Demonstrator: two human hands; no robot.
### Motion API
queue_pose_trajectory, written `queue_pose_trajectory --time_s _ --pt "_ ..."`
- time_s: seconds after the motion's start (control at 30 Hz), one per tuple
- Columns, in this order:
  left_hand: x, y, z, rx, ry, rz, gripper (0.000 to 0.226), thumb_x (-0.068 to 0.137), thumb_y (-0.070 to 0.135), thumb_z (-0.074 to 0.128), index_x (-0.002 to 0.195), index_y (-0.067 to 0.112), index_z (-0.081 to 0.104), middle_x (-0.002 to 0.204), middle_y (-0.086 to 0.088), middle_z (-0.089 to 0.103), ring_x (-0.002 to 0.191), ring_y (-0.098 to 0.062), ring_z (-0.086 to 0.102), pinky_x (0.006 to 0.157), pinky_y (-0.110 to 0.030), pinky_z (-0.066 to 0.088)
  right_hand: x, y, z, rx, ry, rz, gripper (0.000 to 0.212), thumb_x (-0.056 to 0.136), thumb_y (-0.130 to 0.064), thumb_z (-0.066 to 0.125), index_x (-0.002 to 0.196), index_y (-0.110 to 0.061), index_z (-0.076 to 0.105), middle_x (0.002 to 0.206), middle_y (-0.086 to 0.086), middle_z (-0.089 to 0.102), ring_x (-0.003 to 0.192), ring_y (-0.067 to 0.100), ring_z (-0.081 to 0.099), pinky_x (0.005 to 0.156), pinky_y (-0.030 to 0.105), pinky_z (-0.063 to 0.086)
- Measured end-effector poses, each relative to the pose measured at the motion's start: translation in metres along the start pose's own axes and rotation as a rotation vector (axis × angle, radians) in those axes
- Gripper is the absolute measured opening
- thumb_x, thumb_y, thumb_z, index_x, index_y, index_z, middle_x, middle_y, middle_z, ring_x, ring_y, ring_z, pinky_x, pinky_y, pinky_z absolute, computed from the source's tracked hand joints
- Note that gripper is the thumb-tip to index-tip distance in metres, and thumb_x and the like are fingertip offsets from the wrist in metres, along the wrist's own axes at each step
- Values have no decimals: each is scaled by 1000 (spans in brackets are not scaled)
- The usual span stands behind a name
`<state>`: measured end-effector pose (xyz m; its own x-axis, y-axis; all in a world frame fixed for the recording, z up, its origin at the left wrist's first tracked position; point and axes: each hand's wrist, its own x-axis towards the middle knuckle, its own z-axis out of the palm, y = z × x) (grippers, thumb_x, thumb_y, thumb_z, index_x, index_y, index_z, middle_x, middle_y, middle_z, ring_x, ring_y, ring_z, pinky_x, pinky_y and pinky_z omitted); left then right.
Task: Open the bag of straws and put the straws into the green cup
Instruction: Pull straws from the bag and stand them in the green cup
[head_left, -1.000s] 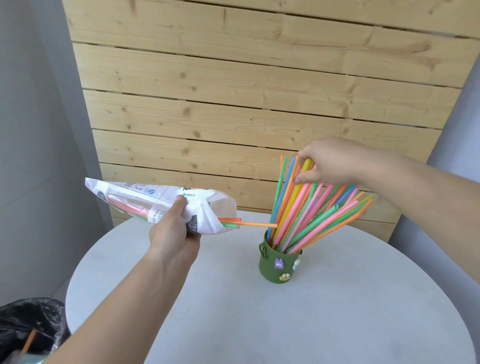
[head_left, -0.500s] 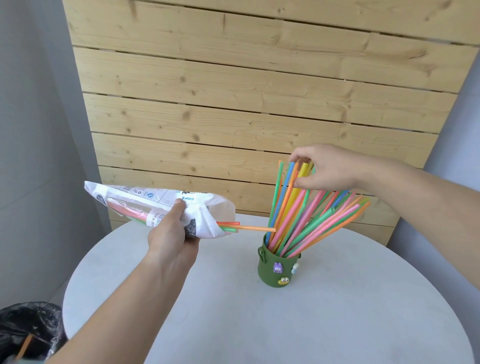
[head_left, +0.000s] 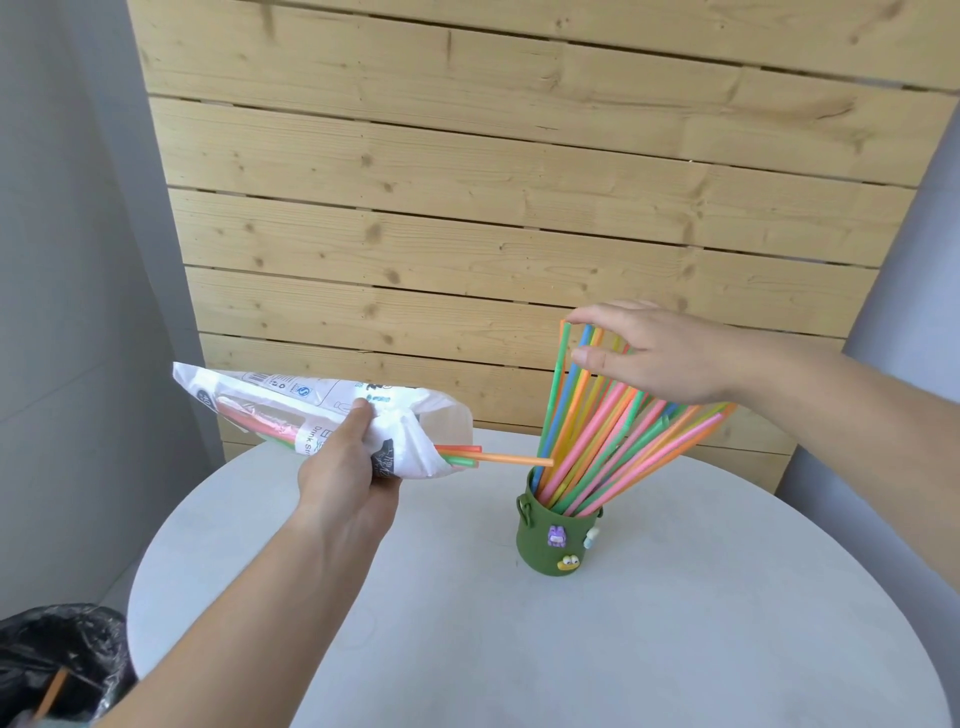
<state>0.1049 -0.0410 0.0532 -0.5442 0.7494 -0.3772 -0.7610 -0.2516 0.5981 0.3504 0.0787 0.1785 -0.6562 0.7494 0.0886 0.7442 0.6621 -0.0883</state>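
Note:
A green cup (head_left: 540, 519) with small figure stickers stands on the round white table (head_left: 675, 634). Several coloured straws (head_left: 613, 441) fan out of it, leaning right. My right hand (head_left: 660, 353) hovers at the tops of the upright straws, fingers spread, thumb in front of them and forefinger over their ends. My left hand (head_left: 348, 467) grips the white printed straw bag (head_left: 332, 389) at its middle, held level to the left of the cup. A few straws (head_left: 498, 458) stick out of the bag's open mouth, and an orange one reaches almost to the cup.
A wall of wooden planks (head_left: 467, 208) rises right behind the table. A black bin bag (head_left: 57, 660) with an orange straw in it sits low at the left, beside the table's edge. Grey walls flank both sides.
My right hand has loosened from a pinch on the straw tops to spread fingers, and the upright straws now stand straighter. The bag in my left hand has barely moved.

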Motion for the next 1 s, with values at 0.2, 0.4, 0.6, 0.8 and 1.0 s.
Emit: queue_pose_trajectory --time_s 0.2,0.4,0.6,0.8,1.0 --pt "-2 1 1 6 8 5 12 99 12 73 105 11 63 115 -3 76 99 -17 77 97 -42 61 8 0 7 -97 -6 59 75 96 -65 30 155 -19 31 162 3 34 148 21 27 116 39 28" --pt "-3 2 1 1 4 10 17 99 11 72 113 10 63 117 -5 76 103 -19 77 98 -43 61 6 0 13 -172 70 35 78 91 -68 33 151 -18 37 155 5 44 143 24 36 111 43 37" --pt "-4 2 2 -8 -4 9 16 100 11 72 113 10 63 120 -6 76 106 -20 77 101 -45 60 -7 -16 -1 -80 262 55 78 88 -70 32 147 -20 44 150 6 51 139 27 40 110 44 36" --pt "-10 5 6 -15 -52 48 34 100 14 71 132 8 61 125 -6 76 111 -22 76 103 -46 58 -48 -69 5 189 665 -28 32 95 -46 43 93 -23 66 81 -12 66 83 13 60 74 34 48" --pt "-22 11 14 30 -89 163 41 99 20 74 136 6 64 126 -5 78 108 -16 78 87 -32 64 -63 -117 68 729 258 359 43 91 -66 38 94 -27 58 81 -3 68 67 18 70 61 37 57"
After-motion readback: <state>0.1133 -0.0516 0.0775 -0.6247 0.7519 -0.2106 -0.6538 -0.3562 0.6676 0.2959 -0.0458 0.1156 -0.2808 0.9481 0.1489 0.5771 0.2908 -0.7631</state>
